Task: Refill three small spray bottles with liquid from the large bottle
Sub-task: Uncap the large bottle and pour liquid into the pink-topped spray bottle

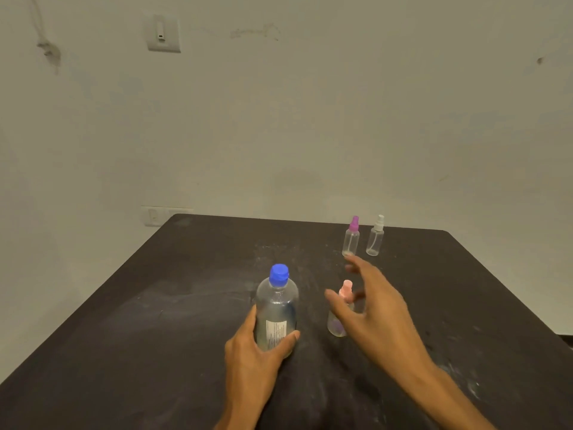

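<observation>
A large clear bottle (277,308) with a blue cap stands upright on the dark table (155,321). My left hand (257,355) grips its lower body from the near side. Just to its right stands a small spray bottle with a pink top (338,321), partly hidden behind my right hand (372,305). That hand hovers over it with fingers spread and holds nothing. Farther back on the right stand two more small clear spray bottles, one with a purple top (351,237) and one with a white top (375,236), both capped.
The table's far edge (310,220) meets a pale wall. A wall socket (155,215) sits low by the table's back left corner and a switch plate (162,34) higher up. Whitish smudges mark the tabletop.
</observation>
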